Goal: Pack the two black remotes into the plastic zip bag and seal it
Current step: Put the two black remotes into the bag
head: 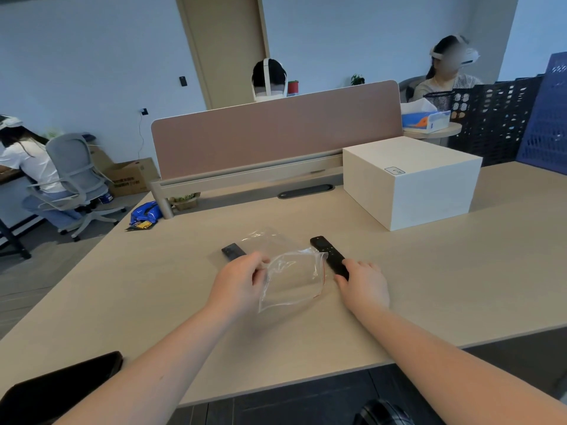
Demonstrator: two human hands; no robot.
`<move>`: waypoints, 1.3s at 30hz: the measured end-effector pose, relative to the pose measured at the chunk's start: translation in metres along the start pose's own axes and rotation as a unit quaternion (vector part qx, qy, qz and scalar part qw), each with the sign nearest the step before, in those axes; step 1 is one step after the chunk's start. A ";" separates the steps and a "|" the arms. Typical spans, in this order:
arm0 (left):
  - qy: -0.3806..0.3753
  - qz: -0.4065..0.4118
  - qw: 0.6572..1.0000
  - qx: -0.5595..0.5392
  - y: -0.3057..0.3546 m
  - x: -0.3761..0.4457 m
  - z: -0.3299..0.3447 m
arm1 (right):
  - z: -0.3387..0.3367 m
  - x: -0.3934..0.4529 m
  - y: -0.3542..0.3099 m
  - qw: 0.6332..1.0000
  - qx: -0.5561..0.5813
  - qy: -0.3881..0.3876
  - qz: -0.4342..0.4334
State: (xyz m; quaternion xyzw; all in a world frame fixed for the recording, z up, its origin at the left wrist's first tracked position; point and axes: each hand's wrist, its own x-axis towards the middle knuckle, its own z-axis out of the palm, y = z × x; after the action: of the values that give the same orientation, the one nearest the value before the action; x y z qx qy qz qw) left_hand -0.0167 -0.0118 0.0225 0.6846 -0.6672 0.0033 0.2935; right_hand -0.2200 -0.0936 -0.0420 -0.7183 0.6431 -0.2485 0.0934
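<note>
A clear plastic zip bag (291, 279) is lifted a little off the beige desk (429, 286), and my left hand (237, 282) pinches its left edge. Its mouth, with a reddish zip strip, faces right. One black remote (328, 254) lies on the desk just right of the bag, and the fingers of my right hand (363, 282) close around its near end. The second black remote (233, 250) lies behind my left hand, partly hidden by it. A second clear bag (264, 237) lies flat behind.
A white box (411, 182) stands at the back right of the desk. A pink divider panel (276, 130) runs along the far edge. A black object (58, 388) lies at the near left corner. Other people sit beyond the desk.
</note>
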 end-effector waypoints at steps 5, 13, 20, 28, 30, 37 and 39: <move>-0.008 -0.016 1.000 0.012 -0.002 0.003 0.005 | -0.021 -0.003 0.001 0.988 0.145 0.047 0.019; 0.007 -0.074 0.997 -0.008 0.002 0.009 0.005 | -0.083 -0.028 -0.029 0.917 0.395 0.056 0.011; 0.068 -0.080 0.994 -0.035 0.006 0.005 -0.003 | -0.105 -0.067 -0.037 0.925 0.367 0.002 -0.096; 0.081 -0.066 0.994 -0.031 0.006 -0.002 -0.003 | -0.068 -0.061 -0.041 0.973 0.204 -0.043 -0.102; 0.077 -0.062 0.995 -0.026 0.006 -0.002 -0.004 | -0.055 -0.054 -0.048 0.973 0.196 -0.053 -0.110; 0.057 -0.031 0.998 -0.005 0.003 0.000 -0.008 | -0.014 -0.023 -0.074 0.978 0.166 -0.087 -0.096; 0.057 -0.022 0.998 0.000 0.000 0.000 -0.008 | -0.005 -0.015 -0.080 0.981 0.130 -0.103 -0.105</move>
State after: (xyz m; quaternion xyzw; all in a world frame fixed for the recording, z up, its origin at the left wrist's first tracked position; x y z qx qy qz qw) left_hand -0.0140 -0.0086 0.0295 0.6982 -0.6340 0.0356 0.3306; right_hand -0.1528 -0.0659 -0.0046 -0.7852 0.5132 -0.2636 0.2252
